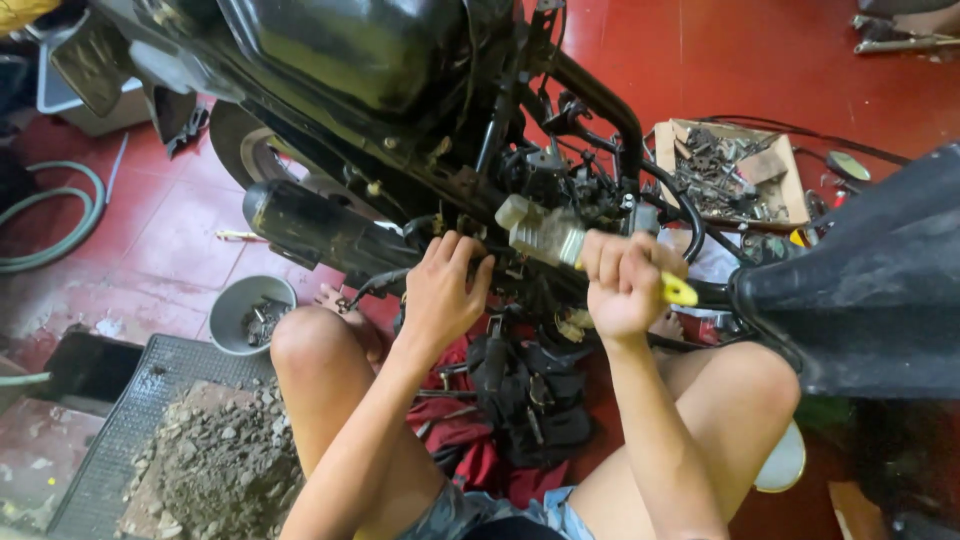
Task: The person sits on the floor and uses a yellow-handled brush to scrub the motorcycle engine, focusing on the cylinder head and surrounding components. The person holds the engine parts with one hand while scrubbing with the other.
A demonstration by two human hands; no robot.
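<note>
Person sits on the red floor (760,60) with knees spread, facing a stripped black motorcycle (400,110). Left hand (445,290) reaches into the bike's frame just below the engine area, fingers curled and pressed onto a dark part there; what exactly the fingertips hold is hidden, cannot tell. Right hand (625,285) is closed in a fist round a yellow-handled tool (678,290); the yellow end sticks out on the little-finger side, the working end is hidden behind the fingers. Just beside the right hand, towards the left hand, a clear plastic part (540,235) sits on the bike, touching or nearly touching the right knuckles.

Black exhaust pipe (320,230) runs left of the left hand. Grey bowl (240,310) with small metal bits stands on the floor near the left knee. Cardboard box (670,150) full of bolts and scrap lies beyond the right hand. Black and red cloth (470,430) lies between the legs. Black seat or body panel (870,290) lies at the right, near the right knee. Green hose (60,220) lies far left. Rubble pile (215,465) on a black mat (110,450) sits at lower left.
</note>
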